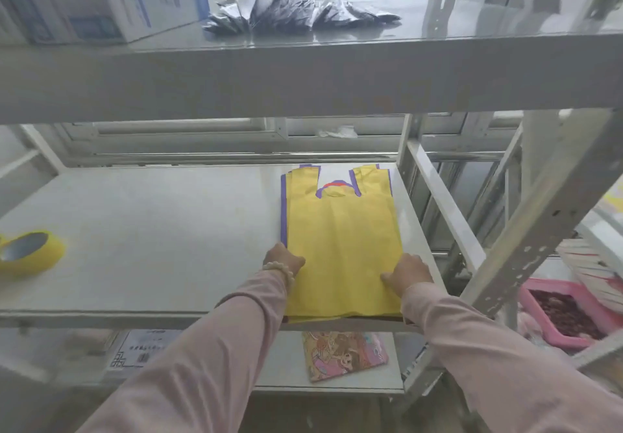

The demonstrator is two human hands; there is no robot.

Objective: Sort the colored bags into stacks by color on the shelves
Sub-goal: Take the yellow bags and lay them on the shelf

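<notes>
The yellow bag [344, 240] lies flat on the middle shelf [151, 223], covering a purple bag [284, 216] that peeks out along its left edge. The left hand [283, 259] curls around the yellow bag's left edge, probably to square the pile. The right hand [408, 272] sits bent-fingered on its near right corner; whether it pinches or only presses cannot be told.

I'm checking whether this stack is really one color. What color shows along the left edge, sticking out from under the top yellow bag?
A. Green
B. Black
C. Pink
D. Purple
D: a purple strip runs along the left side from under the yellow bag, so another color lies beneath it on the middle shelf.
</notes>
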